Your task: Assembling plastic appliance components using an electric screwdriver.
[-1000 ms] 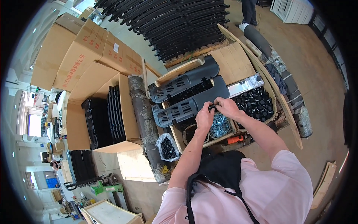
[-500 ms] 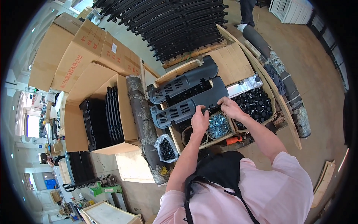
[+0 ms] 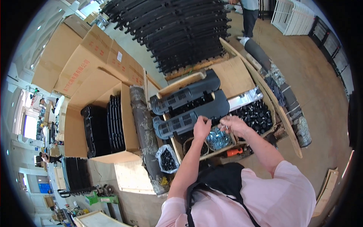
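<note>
Both hands hover above the tub of shiny silver screws [image 3: 218, 139]. Left hand [image 3: 201, 128] fingers curled, contents unclear. Right hand [image 3: 235, 125] pinches a small screw [image 3: 222, 128].

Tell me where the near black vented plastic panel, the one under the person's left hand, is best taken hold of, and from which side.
Probably by its long near edge, close to the left hand, coming from the person's side. The black vented panel lies flat and long across the wooden crate, its near edge exposed, while a second panel crowds the far edge. The right hand is over the tub of silver screws.
</note>
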### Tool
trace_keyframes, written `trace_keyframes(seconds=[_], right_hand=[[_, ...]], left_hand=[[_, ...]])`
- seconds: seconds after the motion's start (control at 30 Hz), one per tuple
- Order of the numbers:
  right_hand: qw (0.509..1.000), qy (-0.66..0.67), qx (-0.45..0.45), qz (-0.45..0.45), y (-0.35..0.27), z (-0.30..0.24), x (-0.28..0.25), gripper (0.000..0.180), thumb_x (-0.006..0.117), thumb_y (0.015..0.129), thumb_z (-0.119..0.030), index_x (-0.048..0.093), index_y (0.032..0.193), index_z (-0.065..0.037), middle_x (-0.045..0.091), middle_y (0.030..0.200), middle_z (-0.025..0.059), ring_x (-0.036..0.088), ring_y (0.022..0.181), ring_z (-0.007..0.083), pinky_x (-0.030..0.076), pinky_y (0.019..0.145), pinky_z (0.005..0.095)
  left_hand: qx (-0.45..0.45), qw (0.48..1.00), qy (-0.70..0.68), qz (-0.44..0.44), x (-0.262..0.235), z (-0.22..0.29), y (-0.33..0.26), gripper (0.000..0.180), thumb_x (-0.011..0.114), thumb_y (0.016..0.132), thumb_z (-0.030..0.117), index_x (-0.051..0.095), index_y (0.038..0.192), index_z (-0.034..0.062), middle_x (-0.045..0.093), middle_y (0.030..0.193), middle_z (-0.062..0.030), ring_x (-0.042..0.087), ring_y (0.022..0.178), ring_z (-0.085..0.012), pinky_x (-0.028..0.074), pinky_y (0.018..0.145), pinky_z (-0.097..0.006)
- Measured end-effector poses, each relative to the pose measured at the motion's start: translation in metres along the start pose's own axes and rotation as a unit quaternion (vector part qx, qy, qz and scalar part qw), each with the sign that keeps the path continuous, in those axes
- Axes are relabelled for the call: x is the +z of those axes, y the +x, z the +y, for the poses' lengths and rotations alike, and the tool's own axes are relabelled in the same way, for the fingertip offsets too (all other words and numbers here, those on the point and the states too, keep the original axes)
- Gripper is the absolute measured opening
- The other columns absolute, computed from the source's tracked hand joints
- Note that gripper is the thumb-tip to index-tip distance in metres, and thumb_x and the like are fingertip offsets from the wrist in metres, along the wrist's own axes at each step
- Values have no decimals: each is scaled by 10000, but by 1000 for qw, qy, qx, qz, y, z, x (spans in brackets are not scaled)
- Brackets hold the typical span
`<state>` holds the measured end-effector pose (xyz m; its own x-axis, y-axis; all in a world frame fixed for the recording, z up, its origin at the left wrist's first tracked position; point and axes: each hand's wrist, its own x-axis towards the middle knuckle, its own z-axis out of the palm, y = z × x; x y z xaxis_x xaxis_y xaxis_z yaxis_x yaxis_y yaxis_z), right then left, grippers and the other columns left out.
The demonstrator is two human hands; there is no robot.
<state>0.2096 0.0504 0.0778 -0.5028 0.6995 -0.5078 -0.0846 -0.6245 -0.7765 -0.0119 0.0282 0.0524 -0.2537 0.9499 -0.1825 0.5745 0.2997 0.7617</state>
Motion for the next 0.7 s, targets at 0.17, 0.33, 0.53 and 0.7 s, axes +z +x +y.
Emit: trace_keyframes(seconds=[0.17,0.33,0.53,0.7], right_hand=[[995,96,24,2,-15,18,-19,305,700,1027,-383,561,946,-124,516,740,-37,453,596,94,331,528,274],[998,42,34,22,-16,15,1,344,674,1040,-419,571,909,-117,488,715,-47,427,590,75,304,503,263],[993,-107,-44,34,-6,21,24,258,646,1056,-293,635,938,-64,572,758,-18,502,625,80,407,550,257],[958,-245,-109,105,-4,30,33,335,699,990,-286,723,1114,24,740,962,100,684,907,195,546,842,360]], left_hand=[[-217,812,-486,-241,-8,16,-36,282,484,1066,234,527,1284,62,656,913,-69,674,710,-213,438,464,-307],[-169,831,-458,-268,-19,7,-62,356,480,1127,422,605,1222,102,620,922,-4,629,727,-128,391,483,-240],[-171,820,-503,-214,-21,-6,-75,290,593,1098,293,615,1311,98,613,924,12,619,732,-84,384,493,-206],[-164,826,-489,-227,-22,-13,-77,301,612,1087,279,601,1326,95,672,1012,0,628,769,-83,397,514,-204]])
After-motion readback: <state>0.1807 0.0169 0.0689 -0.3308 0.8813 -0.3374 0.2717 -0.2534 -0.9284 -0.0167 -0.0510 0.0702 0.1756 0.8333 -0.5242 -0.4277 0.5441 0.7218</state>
